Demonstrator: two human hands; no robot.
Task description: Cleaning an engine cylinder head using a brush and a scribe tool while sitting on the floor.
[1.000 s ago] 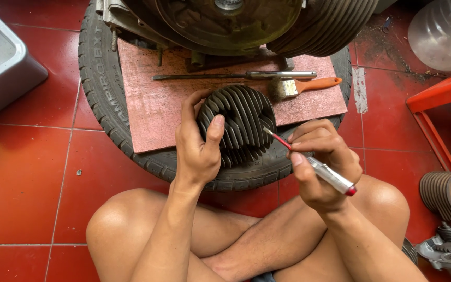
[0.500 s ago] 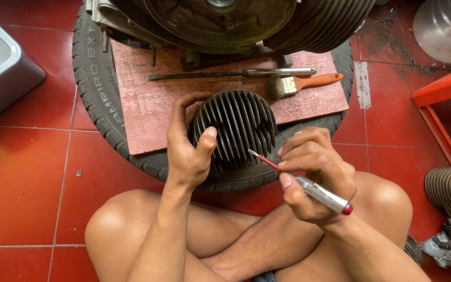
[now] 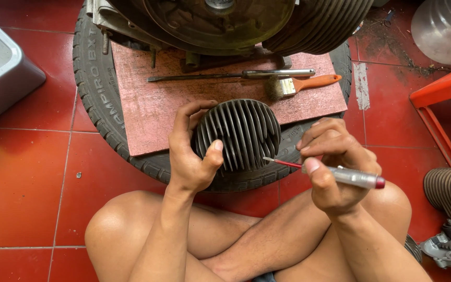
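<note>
In the head view, a dark finned cylinder [image 3: 238, 133] is being gripped by the left hand [image 3: 191, 151], with the fingers curled over its top left edge and the thumb pressed against its fins. It is being held just above the near edge of a tyre [image 3: 97, 112], over a reddish board [image 3: 147, 104] laid on that tyre. A screwdriver [image 3: 335, 174] with a clear handle and red shaft is being pinched by the closed right hand [image 3: 335, 167], its tip being pointed at the cylinder's lower right fins. A long metal tool [image 3: 230, 76] and an orange-handled brush [image 3: 301, 84] are being kept on the board, beyond the cylinder. An engine [image 3: 236, 23] is being supported at the board's far end.
</note>
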